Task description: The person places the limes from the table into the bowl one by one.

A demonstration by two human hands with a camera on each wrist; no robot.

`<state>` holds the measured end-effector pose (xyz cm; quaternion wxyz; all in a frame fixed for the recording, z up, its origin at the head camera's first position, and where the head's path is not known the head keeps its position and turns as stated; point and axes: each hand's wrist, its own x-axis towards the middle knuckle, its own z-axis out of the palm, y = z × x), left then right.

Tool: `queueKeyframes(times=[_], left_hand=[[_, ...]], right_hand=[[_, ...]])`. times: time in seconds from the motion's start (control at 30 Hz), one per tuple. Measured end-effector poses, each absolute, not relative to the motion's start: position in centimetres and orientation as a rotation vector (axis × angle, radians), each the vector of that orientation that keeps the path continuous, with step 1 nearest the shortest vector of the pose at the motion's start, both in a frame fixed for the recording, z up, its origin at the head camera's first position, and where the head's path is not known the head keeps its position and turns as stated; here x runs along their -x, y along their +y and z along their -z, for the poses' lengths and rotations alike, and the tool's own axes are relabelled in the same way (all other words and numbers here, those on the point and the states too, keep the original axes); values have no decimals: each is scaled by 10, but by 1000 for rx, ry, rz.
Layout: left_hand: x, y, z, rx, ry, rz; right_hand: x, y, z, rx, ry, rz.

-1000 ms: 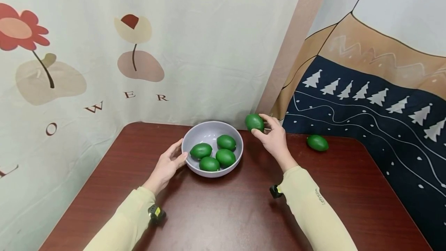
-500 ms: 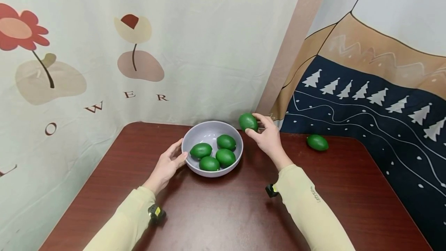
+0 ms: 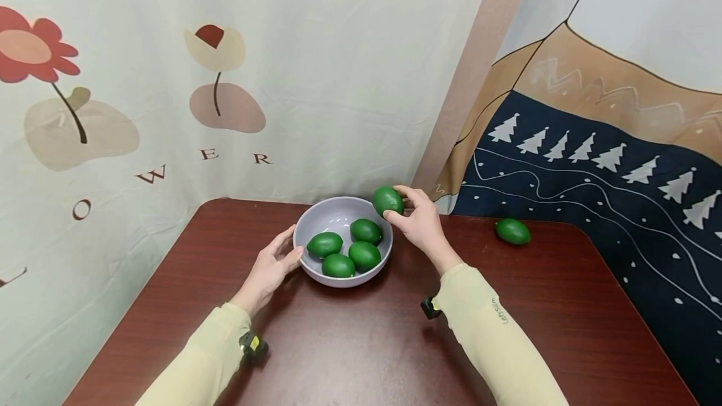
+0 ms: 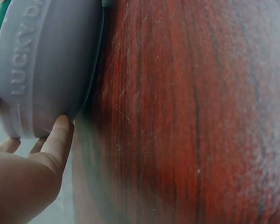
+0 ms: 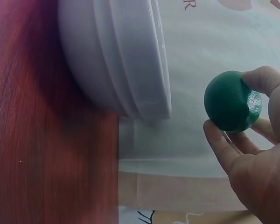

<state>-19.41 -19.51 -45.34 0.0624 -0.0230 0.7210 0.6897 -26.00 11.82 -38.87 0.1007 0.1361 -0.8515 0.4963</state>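
A pale lavender bowl [image 3: 344, 281] stands on the table with several green limes [image 3: 325, 244] inside. My left hand [image 3: 269, 271] holds its left side, thumb at the rim and fingers against the outer wall; in the left wrist view the fingers [image 4: 56, 144] press low on that wall, under raised lettering. Between thumb and fingers, my right hand [image 3: 418, 221] pinches another lime [image 3: 388, 201], which overlaps the bowl's back right rim in the head view. The right wrist view shows this lime [image 5: 231, 101] held higher than the rim.
One more lime [image 3: 512, 231] lies near the back right of the dark red wooden table [image 3: 350, 343]. Directly behind the table hangs a pale curtain [image 3: 338, 80] with flower prints, and a dark tree-patterned cloth [image 3: 564, 174] hangs at the right.
My right hand has moved left with its lime, from beside the bowl to over its back right rim. The left hand and the bowl have stayed put.
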Motion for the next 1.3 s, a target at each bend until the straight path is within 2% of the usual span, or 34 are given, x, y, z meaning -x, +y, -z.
queueKeyframes(times=[1.3], left_hand=[[193,-197,456,23,2181,-2119]], right_hand=[[262,79,388,-540,-2712,-1296]])
